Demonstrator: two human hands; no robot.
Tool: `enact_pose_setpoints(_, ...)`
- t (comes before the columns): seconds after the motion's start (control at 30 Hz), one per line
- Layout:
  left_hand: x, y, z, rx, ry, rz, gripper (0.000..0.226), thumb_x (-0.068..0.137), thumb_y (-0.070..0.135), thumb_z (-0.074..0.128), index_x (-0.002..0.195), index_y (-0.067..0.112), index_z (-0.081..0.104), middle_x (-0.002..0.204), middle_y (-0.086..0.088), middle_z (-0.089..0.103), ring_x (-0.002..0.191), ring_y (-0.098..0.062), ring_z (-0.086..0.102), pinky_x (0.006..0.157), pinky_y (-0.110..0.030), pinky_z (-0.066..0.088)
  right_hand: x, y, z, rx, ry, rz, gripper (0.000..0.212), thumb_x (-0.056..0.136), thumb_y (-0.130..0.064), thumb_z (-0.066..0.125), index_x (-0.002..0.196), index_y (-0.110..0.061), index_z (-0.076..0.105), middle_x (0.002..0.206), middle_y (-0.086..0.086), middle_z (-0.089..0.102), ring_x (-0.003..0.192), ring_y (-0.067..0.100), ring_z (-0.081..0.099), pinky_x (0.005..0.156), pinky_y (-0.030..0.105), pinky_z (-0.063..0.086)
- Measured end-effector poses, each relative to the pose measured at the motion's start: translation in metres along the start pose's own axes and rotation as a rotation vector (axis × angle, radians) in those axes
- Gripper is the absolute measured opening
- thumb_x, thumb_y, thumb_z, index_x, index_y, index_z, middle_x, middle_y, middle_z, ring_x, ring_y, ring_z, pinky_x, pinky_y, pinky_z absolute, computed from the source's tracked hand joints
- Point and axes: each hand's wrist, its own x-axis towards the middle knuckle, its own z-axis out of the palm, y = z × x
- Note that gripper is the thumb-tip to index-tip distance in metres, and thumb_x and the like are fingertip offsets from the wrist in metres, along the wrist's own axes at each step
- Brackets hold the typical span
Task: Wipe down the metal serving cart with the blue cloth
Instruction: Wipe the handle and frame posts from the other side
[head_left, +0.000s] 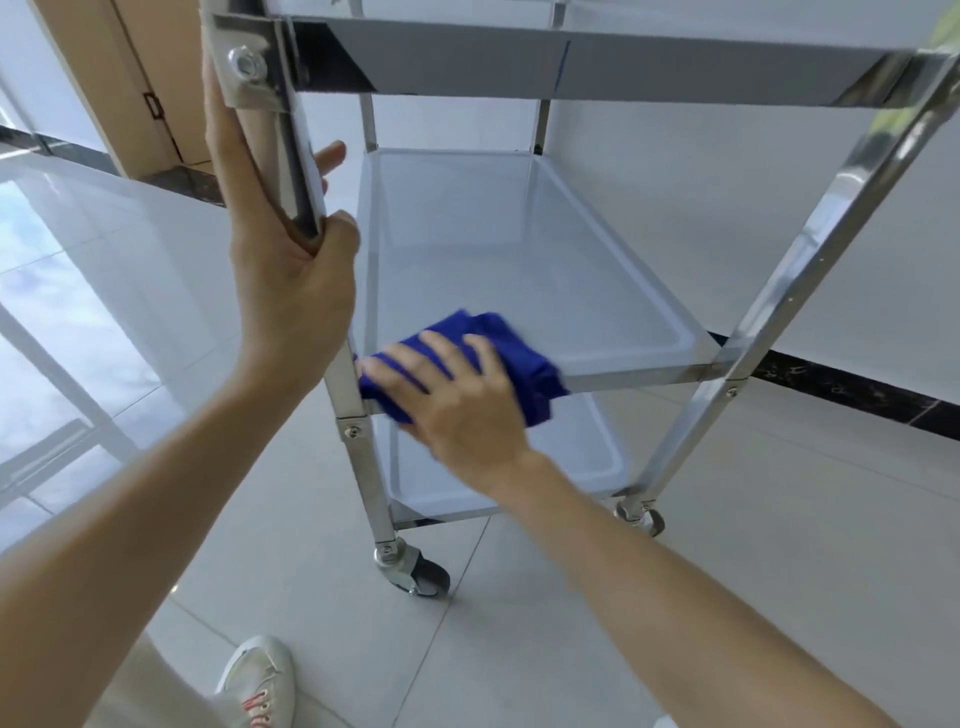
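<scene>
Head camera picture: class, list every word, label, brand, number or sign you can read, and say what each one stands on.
None can be read.
The metal serving cart, the blue cloth and the floor tiles carry no visible text.
The shoe shows red lacing only, no readable brand.

Bright daylight glares off the glossy floor tiles (78, 249) at left; shadows are soft, the right hand (457, 400) is motion-blurred, and straight lines bow toward the frame edges
</scene>
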Motion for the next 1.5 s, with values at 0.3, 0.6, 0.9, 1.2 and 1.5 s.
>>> enact_pose_setpoints(0.3, 0.008, -0.014, -0.007, 0.018, -0.033, 0.007, 0.077, 0.082, -0.006, 0.044, 0.150, -0.007, 0.007, 0.144, -0.029, 0.043, 0.119, -0.008, 0.061, 0.086, -0.012, 0.050, -0.022, 0.066, -0.012, -0.092, -0.091, -0.053, 0.071, 0.077, -0.030, 0.075, 0.144, -0.035, 0.050, 0.145, -0.008, 0.055, 0.131, 0.023, 0.055, 0.105, 0.047, 0.043)
enact_pose_setpoints(0.6, 0.007, -0.022, -0.016, 0.105, -0.096, -0.068, 0.086, 0.085, 0.013, 0.063, 0.154, 0.010, 0.011, 0.150, -0.015, 0.043, 0.113, -0.006, 0.061, 0.081, -0.013, 0.053, -0.084, 0.157, -0.032, -0.138, -0.097, 0.161, 0.069, 0.075, -0.011, 0.078, 0.139, -0.022, 0.058, 0.142, 0.000, 0.058, 0.130, 0.029, 0.055, 0.110, 0.057, 0.035)
enact_pose_setpoints(0.9, -0.043, -0.034, -0.027, 0.153, -0.276, -0.425, 0.076, 0.070, 0.059, 0.080, 0.130, 0.060, 0.033, 0.134, 0.022, 0.044, 0.121, 0.005, 0.049, 0.104, -0.045, 0.047, -0.113, 0.112, -0.032, 0.124, 0.053, 0.257, 0.066, 0.078, 0.010, 0.058, 0.140, -0.010, 0.055, 0.147, 0.012, 0.050, 0.140, 0.038, 0.040, 0.116, 0.065, 0.022)
enact_pose_setpoints(1.2, -0.084, -0.063, -0.030, 0.157, -0.502, -0.790, 0.018, 0.087, 0.040, 0.069, 0.091, 0.048, 0.053, 0.094, 0.024, 0.066, 0.097, -0.001, 0.061, 0.086, -0.034, 0.051, -0.139, 0.027, 0.020, 0.667, 0.039, 0.524, 0.057, 0.083, 0.016, 0.050, 0.135, -0.006, 0.055, 0.141, 0.010, 0.051, 0.132, 0.030, 0.044, 0.114, 0.040, 0.036)
enact_pose_setpoints(1.5, -0.081, -0.064, -0.028, 0.148, -0.483, -0.806, 0.026, 0.085, 0.018, 0.062, 0.093, 0.041, 0.054, 0.089, 0.019, 0.062, 0.082, -0.002, 0.057, 0.075, -0.026, 0.046, -0.078, -0.046, 0.109, 0.734, -0.289, 0.731, 0.053, 0.089, -0.001, 0.055, 0.141, -0.010, 0.049, 0.140, 0.009, 0.055, 0.128, 0.031, 0.048, 0.109, 0.044, 0.037)
